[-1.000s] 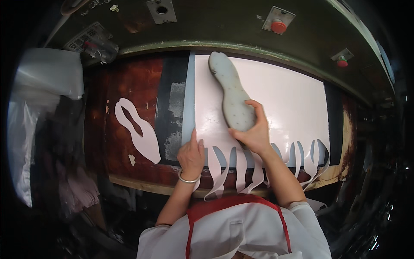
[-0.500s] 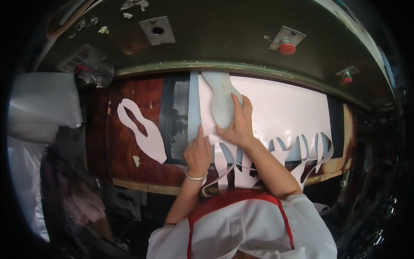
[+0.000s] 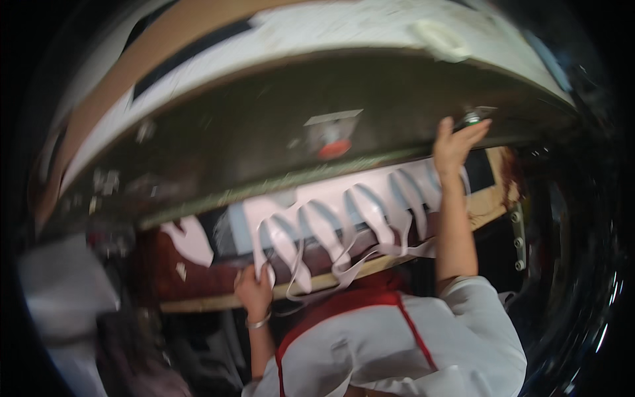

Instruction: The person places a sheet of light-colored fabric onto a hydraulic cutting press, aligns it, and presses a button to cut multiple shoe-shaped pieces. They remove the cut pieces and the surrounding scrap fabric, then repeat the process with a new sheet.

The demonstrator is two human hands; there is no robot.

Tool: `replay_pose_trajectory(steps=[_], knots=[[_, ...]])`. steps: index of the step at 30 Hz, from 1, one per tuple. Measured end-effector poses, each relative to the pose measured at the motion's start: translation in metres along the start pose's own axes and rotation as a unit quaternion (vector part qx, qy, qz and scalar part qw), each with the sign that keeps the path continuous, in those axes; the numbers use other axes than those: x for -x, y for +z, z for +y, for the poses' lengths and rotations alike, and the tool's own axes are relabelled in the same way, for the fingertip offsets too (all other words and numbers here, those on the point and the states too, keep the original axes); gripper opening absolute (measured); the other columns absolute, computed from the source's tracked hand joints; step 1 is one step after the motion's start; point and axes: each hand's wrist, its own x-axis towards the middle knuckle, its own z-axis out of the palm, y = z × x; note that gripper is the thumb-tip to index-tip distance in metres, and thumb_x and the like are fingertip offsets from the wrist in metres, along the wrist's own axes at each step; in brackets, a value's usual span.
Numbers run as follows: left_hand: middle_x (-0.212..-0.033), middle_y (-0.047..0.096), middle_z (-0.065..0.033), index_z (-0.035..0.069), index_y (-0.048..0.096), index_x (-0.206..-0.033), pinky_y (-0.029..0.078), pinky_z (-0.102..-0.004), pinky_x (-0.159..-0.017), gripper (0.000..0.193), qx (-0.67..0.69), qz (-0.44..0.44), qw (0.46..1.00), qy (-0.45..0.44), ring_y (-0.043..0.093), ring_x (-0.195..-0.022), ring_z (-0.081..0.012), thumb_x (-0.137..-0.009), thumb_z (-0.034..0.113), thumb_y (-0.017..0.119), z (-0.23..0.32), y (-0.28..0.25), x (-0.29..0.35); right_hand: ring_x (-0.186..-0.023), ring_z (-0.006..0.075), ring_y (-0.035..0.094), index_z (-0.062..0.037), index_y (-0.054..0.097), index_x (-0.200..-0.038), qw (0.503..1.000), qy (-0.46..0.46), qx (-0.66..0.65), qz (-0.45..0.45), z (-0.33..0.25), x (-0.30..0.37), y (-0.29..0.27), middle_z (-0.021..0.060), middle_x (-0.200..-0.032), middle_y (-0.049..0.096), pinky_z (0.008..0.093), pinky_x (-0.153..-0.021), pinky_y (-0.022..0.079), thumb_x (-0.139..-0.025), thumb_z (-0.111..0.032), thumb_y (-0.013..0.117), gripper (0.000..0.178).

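A pale pink sheet [image 3: 324,190] lies on a light blue board, with long holes cut along its near side and loose strips hanging over the table's front edge. My left hand [image 3: 254,292] is closed on a strip at the sheet's near left corner. My right hand [image 3: 452,151] is raised at the green machine beam [image 3: 245,126], fingers apart, by a green push button [image 3: 472,118]. Motion blurs whether the fingertips press it. A pale grey sole-shaped block [image 3: 286,198] shows only in part at the beam's lower edge.
A cut pink sole-shaped piece [image 3: 192,242] lies on the reddish-brown tabletop [image 3: 165,281] to the left. A red stop button [image 3: 334,149] sits mid-beam. Clear plastic sheeting [image 3: 66,284] is at far left. A whitish ring-shaped thing [image 3: 442,41] rests on the machine's top.
My right hand has let go of the sole-shaped block and moved right and up to the green button. My left hand has moved down to the sheet's near edge. The view has shifted.
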Motion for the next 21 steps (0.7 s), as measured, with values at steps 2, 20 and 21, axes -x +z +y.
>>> replay_pose_trajectory(steps=[2, 20, 21], knots=[[-0.077, 0.064, -0.0185, 0.003, 0.065, -0.083, 0.045, -0.0412, -0.059, 0.026, 0.092, 0.015, 0.993, -0.068, 0.060, -0.064, -0.0349, -0.087, 0.029, 0.064, 0.008, 0.010, -0.023, -0.140, 0.0457, 0.000, 0.0138, -0.007, -0.141, 0.995, -0.047, -0.032, 0.080, 0.001, 0.001, 0.023, 0.0352, -0.149, -0.003, 0.0467, -0.115, 0.004, -0.089, -0.045, 0.056, 0.100], [-0.085, 0.064, -0.0226, 0.001, 0.064, -0.097, 0.045, -0.0454, -0.065, 0.030, 0.079, 0.037, 0.996, 0.022, 0.060, -0.077, -0.0403, -0.095, 0.028, 0.052, 0.045, 0.056, -0.230, -0.081, 0.0352, 0.066, -0.0063, 0.071, -0.085, 0.923, 0.332, -0.079, -0.180, 0.163, -0.062, 0.056, 0.0183, -0.085, 0.068, 0.0404, -0.074, 0.051, -0.080, -0.042, 0.067, 0.036], [-0.086, 0.065, -0.0209, -0.001, 0.064, -0.096, 0.049, -0.0422, -0.067, 0.023, 0.080, 0.023, 0.997, 0.007, 0.062, -0.077, -0.0369, -0.093, 0.021, 0.057, 0.034, 0.058, -0.218, -0.082, 0.0360, 0.065, -0.0067, 0.070, -0.088, 0.940, 0.291, -0.059, -0.166, 0.164, -0.050, 0.037, 0.0190, -0.086, 0.067, 0.0412, -0.074, 0.051, -0.079, -0.041, 0.067, 0.036]])
